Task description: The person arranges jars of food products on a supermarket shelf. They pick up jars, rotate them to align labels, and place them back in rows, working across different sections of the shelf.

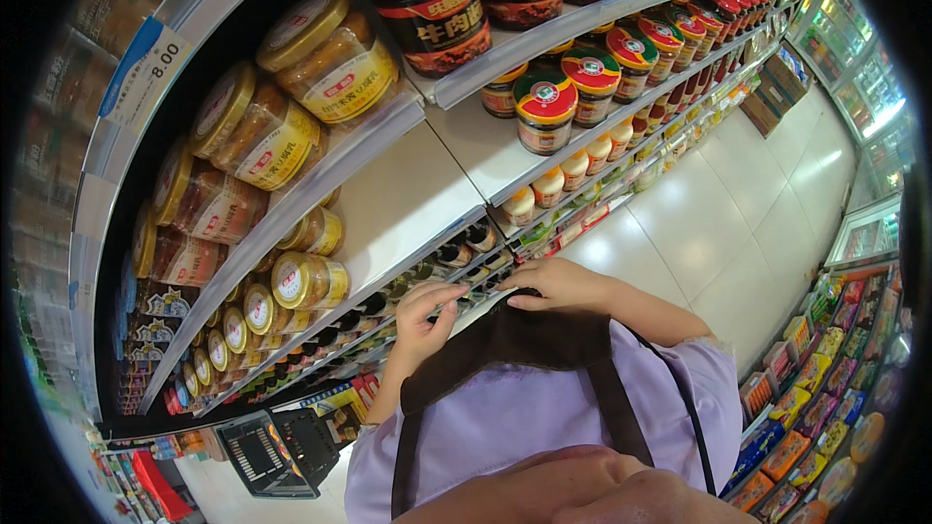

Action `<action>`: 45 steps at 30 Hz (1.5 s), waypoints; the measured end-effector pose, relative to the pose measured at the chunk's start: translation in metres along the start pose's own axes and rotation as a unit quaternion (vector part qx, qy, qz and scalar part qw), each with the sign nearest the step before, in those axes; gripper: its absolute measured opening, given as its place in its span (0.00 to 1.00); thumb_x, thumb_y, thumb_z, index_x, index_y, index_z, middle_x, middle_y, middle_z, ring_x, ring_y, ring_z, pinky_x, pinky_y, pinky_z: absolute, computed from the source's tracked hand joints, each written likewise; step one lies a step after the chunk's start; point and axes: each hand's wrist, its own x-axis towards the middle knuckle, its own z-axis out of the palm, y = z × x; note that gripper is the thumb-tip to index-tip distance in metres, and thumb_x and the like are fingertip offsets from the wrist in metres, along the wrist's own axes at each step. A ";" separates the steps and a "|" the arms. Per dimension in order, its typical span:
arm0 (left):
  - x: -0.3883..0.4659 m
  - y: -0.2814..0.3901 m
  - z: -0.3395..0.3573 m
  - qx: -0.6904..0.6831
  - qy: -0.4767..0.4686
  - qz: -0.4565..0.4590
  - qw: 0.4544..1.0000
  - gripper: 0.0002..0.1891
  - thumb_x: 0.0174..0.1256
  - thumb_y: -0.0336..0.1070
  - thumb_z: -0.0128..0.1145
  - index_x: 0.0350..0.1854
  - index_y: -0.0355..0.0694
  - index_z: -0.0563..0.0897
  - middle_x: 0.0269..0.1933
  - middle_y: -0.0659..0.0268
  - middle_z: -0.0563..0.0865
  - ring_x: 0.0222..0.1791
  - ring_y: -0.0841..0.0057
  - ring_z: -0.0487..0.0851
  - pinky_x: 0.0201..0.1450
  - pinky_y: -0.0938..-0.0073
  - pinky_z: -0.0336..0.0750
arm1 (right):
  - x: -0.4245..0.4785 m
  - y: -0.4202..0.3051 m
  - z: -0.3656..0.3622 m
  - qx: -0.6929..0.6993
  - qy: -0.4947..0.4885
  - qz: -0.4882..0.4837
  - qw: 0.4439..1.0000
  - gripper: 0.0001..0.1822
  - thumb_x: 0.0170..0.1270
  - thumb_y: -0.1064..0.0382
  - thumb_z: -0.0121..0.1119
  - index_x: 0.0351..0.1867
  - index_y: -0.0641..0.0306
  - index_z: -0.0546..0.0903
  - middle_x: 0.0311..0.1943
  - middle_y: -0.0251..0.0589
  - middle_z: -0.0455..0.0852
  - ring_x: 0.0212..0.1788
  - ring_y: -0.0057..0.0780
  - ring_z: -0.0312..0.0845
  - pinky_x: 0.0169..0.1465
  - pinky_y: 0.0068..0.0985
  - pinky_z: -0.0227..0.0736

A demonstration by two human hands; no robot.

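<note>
My left hand (425, 319) is in front of my dark brown apron (502, 338), palm turned inward, with thumb and fingers apart. My right hand (551, 287) hovers at the apron's upper edge, thumb below the stretched fingers; whether it touches the cloth is unclear. Neither hand shows anything in its grasp. Beyond them, small bottles with dark caps (459, 255) line a low shelf. Above stands a white shelf board (408, 193), with gold-lidded glass jars (309, 281) on its left and jars with red-and-green lids (546, 113) on the neighbouring shelf to the right.
Larger gold-lidded jars (331, 58) and big black jars (433, 14) fill the upper shelves, behind clear shelf edging (306, 211). A black shopping basket (280, 451) is at lower left. Cardboard boxes (775, 91) stand on the tiled floor (655, 247). Packaged snacks (808, 400) line the right.
</note>
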 end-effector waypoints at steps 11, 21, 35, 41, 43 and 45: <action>-0.003 0.039 0.045 0.032 -0.017 -0.036 0.999 0.10 0.56 0.25 0.57 0.39 0.38 0.86 0.36 0.60 0.86 0.39 0.66 0.83 0.45 0.70 0.75 | -0.053 -0.002 -0.019 0.007 -0.058 0.034 0.998 0.20 0.67 0.50 0.53 0.52 0.62 0.79 0.48 0.48 0.82 0.50 0.44 0.77 0.54 0.34 0.71; 0.003 0.076 0.085 0.075 -0.011 -0.012 0.997 0.10 0.56 0.26 0.56 0.39 0.39 0.86 0.36 0.60 0.87 0.37 0.66 0.84 0.43 0.69 0.76 | -0.099 0.009 -0.046 0.027 -0.032 0.023 0.999 0.18 0.64 0.54 0.56 0.51 0.62 0.79 0.45 0.46 0.83 0.46 0.42 0.79 0.52 0.32 0.72; -0.028 0.094 0.085 0.085 0.067 -0.020 0.994 0.09 0.58 0.29 0.57 0.40 0.41 0.86 0.37 0.62 0.87 0.38 0.66 0.84 0.43 0.68 0.76 | -0.092 0.005 -0.041 0.046 -0.082 0.009 0.996 0.18 0.64 0.55 0.57 0.50 0.63 0.80 0.45 0.46 0.83 0.49 0.40 0.78 0.53 0.31 0.70; -0.046 0.086 0.051 0.079 0.146 -0.028 0.986 0.10 0.58 0.28 0.58 0.41 0.40 0.86 0.43 0.60 0.86 0.44 0.66 0.84 0.50 0.68 0.74 | -0.059 -0.012 -0.029 0.025 -0.107 0.009 0.994 0.18 0.63 0.57 0.59 0.51 0.64 0.79 0.44 0.48 0.83 0.48 0.39 0.78 0.53 0.30 0.70; -0.056 0.079 0.033 0.074 0.168 -0.047 0.982 0.12 0.57 0.29 0.57 0.43 0.42 0.85 0.48 0.61 0.84 0.48 0.66 0.81 0.51 0.69 0.74 | -0.044 -0.017 -0.019 0.011 -0.100 -0.011 0.995 0.17 0.63 0.57 0.59 0.50 0.63 0.79 0.44 0.48 0.83 0.48 0.40 0.78 0.54 0.31 0.70; -0.066 0.075 0.012 0.084 0.196 -0.063 0.975 0.12 0.57 0.29 0.58 0.44 0.42 0.85 0.51 0.60 0.82 0.52 0.66 0.79 0.54 0.69 0.72 | -0.027 -0.024 -0.008 0.005 -0.094 -0.020 0.995 0.17 0.63 0.57 0.59 0.50 0.63 0.80 0.44 0.48 0.83 0.49 0.42 0.78 0.54 0.31 0.70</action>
